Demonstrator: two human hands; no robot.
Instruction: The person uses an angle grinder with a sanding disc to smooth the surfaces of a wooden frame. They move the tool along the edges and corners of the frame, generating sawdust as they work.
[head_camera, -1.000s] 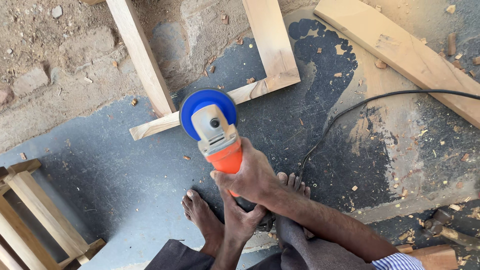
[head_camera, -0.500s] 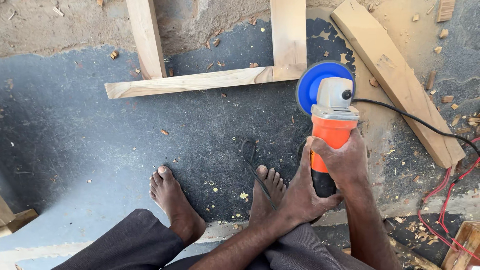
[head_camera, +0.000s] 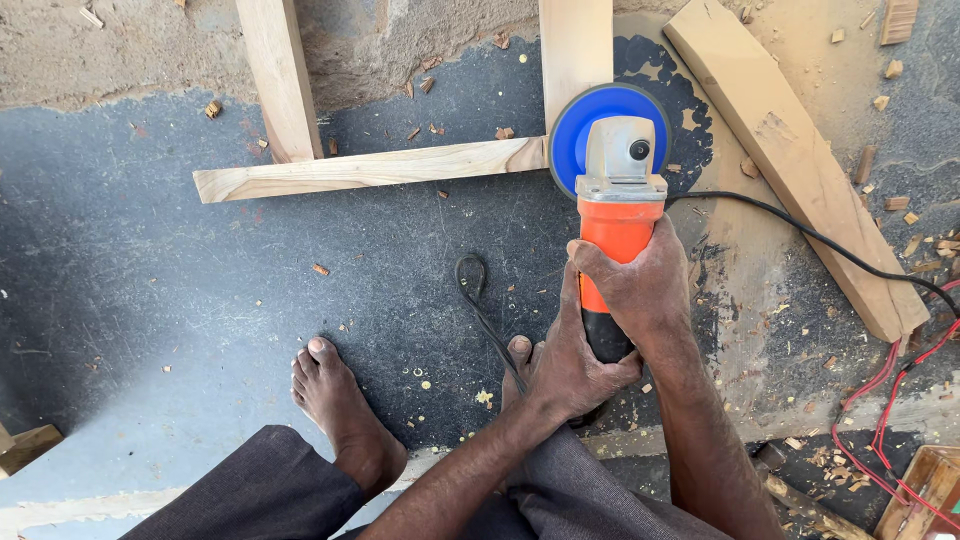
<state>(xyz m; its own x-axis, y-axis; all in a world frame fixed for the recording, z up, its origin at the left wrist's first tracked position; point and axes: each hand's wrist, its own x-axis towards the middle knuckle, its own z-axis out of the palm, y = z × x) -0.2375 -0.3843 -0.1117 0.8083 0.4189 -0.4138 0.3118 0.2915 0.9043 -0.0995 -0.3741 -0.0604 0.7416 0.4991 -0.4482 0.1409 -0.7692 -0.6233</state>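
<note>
Both hands grip an orange angle grinder (head_camera: 618, 215) with a grey head and a blue sanding disc (head_camera: 575, 130). My right hand (head_camera: 640, 285) wraps the orange body from above. My left hand (head_camera: 570, 365) holds the black rear end below it. The disc sits at the joint where a horizontal wooden bar (head_camera: 370, 168) meets an upright wooden bar (head_camera: 575, 55) of a frame lying on the floor. A second upright bar (head_camera: 280, 75) crosses the horizontal one further left.
A thick loose plank (head_camera: 795, 160) lies diagonally at the right. The grinder's black cable (head_camera: 830, 240) runs off right; red wires (head_camera: 900, 390) lie at the lower right. My bare feet (head_camera: 335, 400) stand on the dusty grey floor among wood chips.
The view has shifted so the frame and grinder sit further left and lower. The disc has moved from just right of the upright bar onto the frame's corner joint. Both hands keep their grip.
</note>
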